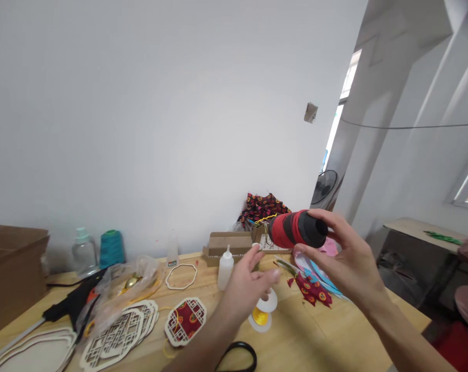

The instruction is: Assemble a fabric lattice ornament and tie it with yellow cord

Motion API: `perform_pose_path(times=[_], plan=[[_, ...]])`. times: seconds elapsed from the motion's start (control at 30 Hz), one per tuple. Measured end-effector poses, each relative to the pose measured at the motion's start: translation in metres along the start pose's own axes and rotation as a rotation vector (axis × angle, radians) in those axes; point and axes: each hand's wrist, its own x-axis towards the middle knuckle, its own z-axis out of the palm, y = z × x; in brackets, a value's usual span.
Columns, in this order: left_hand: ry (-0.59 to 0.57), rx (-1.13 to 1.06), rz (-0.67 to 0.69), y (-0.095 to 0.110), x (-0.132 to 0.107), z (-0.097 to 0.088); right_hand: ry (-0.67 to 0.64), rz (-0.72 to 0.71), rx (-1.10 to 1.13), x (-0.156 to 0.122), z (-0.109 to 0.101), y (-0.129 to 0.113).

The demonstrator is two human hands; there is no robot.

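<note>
Raised above the table, my right hand (350,256) pinches the dark end of what looks like a red and black thread spool (291,230) between thumb and fingers. The spool lies sideways in the air, a hole showing in its near end. My left hand (243,287) is open with its fingers apart, to the left of the spool and not touching it. Behind that hand stands a white squeeze bottle (225,271). Just below its fingertips is a white-flanged reel of yellow thread (260,316). A lattice frame with red patterned fabric (186,321) lies left of my left forearm.
At left are a cardboard box (14,279), a hot glue gun (69,299), a teal thread cone (111,248), a plastic bag (121,284) and stacked lattice pieces (117,336). Patterned fabric (260,206) is piled by the wall. Scissor-like black handles (241,356) lie in front.
</note>
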Motion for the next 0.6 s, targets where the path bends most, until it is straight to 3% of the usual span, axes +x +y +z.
perform_pose_path(times=[0.07, 0.17, 0.37, 0.5, 0.6], plan=[[-0.060, -0.107, -0.017, -0.009, 0.009, 0.012, -0.011, 0.002, -0.001, -0.001, 0.001, -0.003], [-0.101, -0.109, -0.018, -0.017, 0.009, 0.012, -0.012, 0.008, -0.008, -0.003, -0.003, -0.001], [-0.094, 0.012, -0.022, 0.006, -0.011, -0.017, -0.014, 0.153, 0.040, -0.008, -0.010, 0.015], [0.042, 0.098, 0.034, 0.023, -0.015, -0.038, -0.108, 0.261, 0.218, -0.011, -0.011, 0.027], [0.068, 0.145, 0.054, 0.024, -0.014, -0.054, -0.164, 0.328, 0.350, -0.014, -0.014, 0.030]])
